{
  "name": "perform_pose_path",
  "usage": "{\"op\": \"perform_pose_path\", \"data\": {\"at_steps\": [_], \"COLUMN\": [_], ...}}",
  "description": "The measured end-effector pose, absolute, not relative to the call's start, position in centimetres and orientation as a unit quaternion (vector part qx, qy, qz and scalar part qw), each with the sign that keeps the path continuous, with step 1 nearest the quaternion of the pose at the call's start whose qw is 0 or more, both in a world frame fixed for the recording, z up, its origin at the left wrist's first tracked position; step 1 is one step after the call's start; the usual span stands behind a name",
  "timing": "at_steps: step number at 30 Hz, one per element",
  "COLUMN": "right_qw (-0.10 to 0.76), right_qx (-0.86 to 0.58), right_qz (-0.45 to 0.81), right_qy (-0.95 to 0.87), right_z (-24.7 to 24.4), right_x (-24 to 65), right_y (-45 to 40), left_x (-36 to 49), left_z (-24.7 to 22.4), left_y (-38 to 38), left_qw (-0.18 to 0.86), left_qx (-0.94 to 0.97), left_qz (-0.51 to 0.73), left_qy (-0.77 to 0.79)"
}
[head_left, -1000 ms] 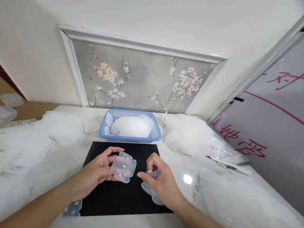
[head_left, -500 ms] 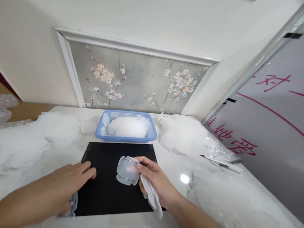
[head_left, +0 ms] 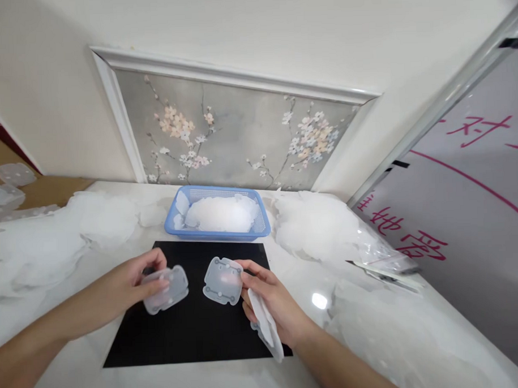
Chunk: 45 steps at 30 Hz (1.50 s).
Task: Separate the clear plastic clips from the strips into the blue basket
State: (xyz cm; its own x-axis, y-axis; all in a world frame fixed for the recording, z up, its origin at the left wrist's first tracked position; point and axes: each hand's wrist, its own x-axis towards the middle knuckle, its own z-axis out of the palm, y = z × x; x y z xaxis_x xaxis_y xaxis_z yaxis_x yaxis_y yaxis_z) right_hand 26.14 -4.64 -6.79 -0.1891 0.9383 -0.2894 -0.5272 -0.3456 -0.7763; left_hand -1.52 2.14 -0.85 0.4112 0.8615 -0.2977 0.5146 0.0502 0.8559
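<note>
My left hand [head_left: 145,280] grips a translucent plastic piece [head_left: 176,287] with notched edges, over the left part of the black mat [head_left: 196,337]. Between the thumb and fingers of my right hand [head_left: 266,290] is a similar translucent piece [head_left: 223,281], marked with dark lines and dots. Several more white pieces [head_left: 266,324] are tucked in the palm of the same hand and hang below it. The two front pieces are apart, with black mat showing between them.
Behind the mat, a blue basket [head_left: 218,237] holds a heap of white pieces. Piles of pale pieces [head_left: 102,219] lie at left, and another pile [head_left: 315,226] with clear plastic bags [head_left: 375,252] at right. A whiteboard [head_left: 468,220] stands at far right.
My left hand has moved up and right from the mat's left edge, bringing a translucent piece over the mat. My right hand keeps its pieces, shifted slightly.
</note>
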Motion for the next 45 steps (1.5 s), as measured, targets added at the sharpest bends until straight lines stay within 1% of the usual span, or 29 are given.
{"op": "perform_pose_path", "data": {"at_steps": [3, 7, 10, 12, 14, 18, 22, 24, 32, 37, 42, 45], "right_qw": [0.502, 0.512, 0.536, 0.538, 0.516, 0.440, 0.399, 0.387, 0.400, 0.416, 0.454, 0.464], "right_qx": [-0.399, -0.420, -0.450, -0.482, -0.516, -0.565, -0.520, -0.499, -0.526, -0.527, -0.522, -0.508], "right_qz": [0.717, 0.689, 0.637, 0.584, 0.534, 0.425, 0.272, 0.233, 0.208, 0.236, 0.289, 0.290], "right_qy": [-0.273, -0.294, -0.324, -0.369, -0.428, -0.554, -0.704, -0.739, -0.721, -0.702, -0.661, -0.665], "right_z": [-6.9, -6.9, -6.8, -6.7, -6.6, -6.9, -7.8, -8.1, -8.3, -8.4, -8.4, -8.2], "right_x": [26.2, 26.1, 26.1, 26.2, 26.3, 25.9, 24.9, 24.5, 24.5, 24.4, 24.5, 24.6], "right_y": [-4.6, -4.6, -4.6, -4.7, -4.9, -5.5, -6.1, -6.3, -6.3, -6.2, -6.2, -6.2], "left_x": [0.8, 2.1, 2.4, 2.4, 2.3, 2.4, 2.7, 2.8, 2.6, 2.6, 2.6, 2.5], "left_z": [-0.9, -1.9, -2.4, -2.6, -2.8, -3.1, -3.0, -2.9, -3.3, -3.1, -3.0, -3.0], "left_y": [2.0, 1.0, 0.4, 0.2, 0.1, -0.3, -0.9, -1.1, -1.2, -1.4, -1.5, -1.5], "left_qw": [0.630, 0.716, 0.749, 0.768, 0.783, 0.808, 0.822, 0.822, 0.826, 0.828, 0.830, 0.833], "left_qx": [0.561, 0.460, 0.433, 0.429, 0.428, 0.413, 0.406, 0.409, 0.411, 0.408, 0.409, 0.412], "left_qz": [0.213, 0.241, 0.240, 0.238, 0.241, 0.246, 0.247, 0.245, 0.256, 0.265, 0.266, 0.260], "left_qy": [0.493, 0.466, 0.441, 0.412, 0.382, 0.340, 0.315, 0.310, 0.289, 0.278, 0.271, 0.262]}}
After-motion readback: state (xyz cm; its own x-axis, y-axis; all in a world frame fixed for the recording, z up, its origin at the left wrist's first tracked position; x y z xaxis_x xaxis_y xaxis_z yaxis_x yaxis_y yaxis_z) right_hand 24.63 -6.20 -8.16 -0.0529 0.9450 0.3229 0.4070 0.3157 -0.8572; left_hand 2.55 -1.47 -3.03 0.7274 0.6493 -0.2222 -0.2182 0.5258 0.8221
